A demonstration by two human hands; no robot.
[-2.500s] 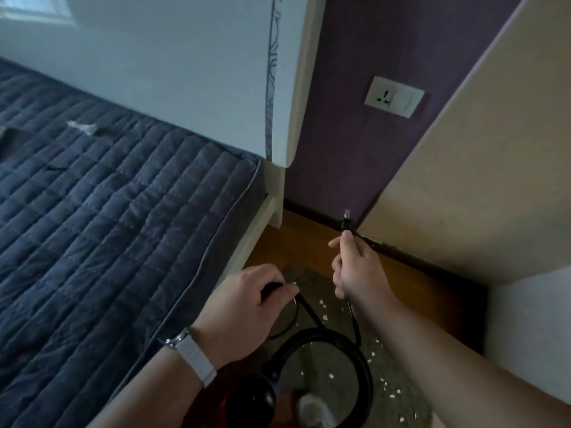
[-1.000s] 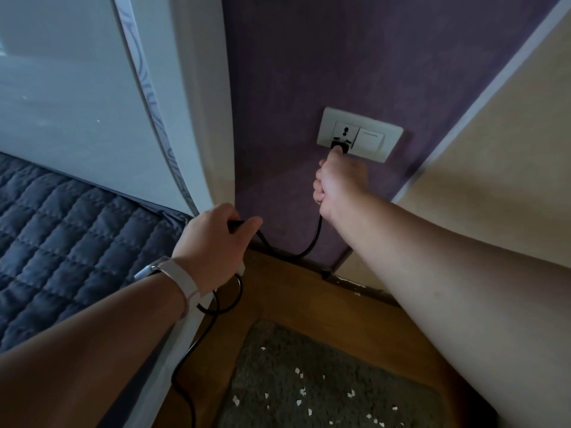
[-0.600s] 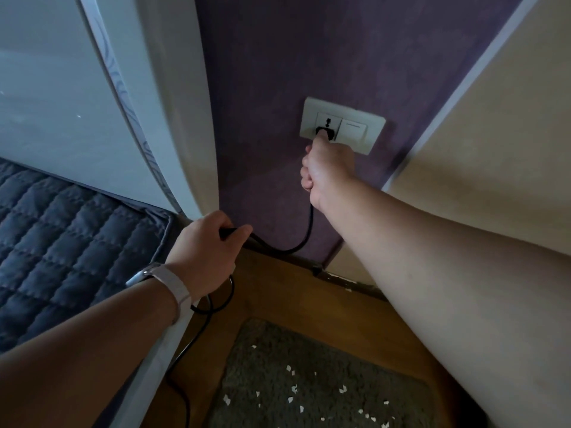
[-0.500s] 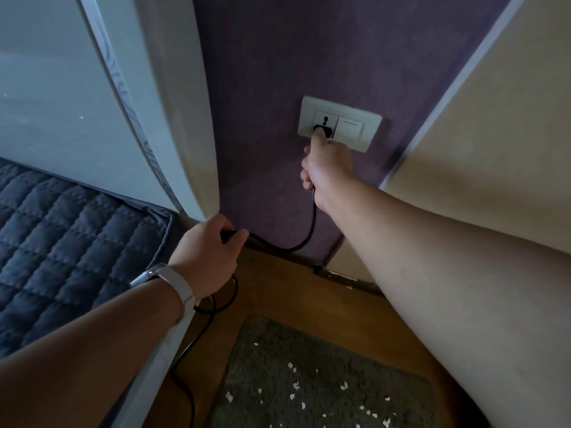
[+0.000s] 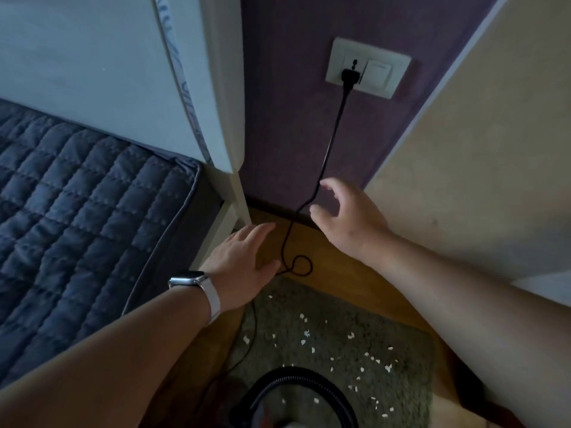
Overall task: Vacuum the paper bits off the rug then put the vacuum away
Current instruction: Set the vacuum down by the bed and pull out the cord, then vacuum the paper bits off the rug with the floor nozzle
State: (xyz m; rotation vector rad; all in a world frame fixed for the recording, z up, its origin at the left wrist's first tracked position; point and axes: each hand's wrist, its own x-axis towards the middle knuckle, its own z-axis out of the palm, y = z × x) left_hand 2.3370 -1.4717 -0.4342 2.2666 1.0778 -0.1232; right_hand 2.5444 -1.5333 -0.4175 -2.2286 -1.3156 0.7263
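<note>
On the grey rug, white paper bits lie scattered.

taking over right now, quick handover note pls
Left hand: open, holding nothing, by the cord loop on the floor.
Right hand: open, holding nothing, near the hanging cord.
Plug sits in the wall socket; vacuum hose at the bottom edge, over the rug.
Done: plugged in. Left: vacuum the paper bits off the rug, then put everything away.
</note>
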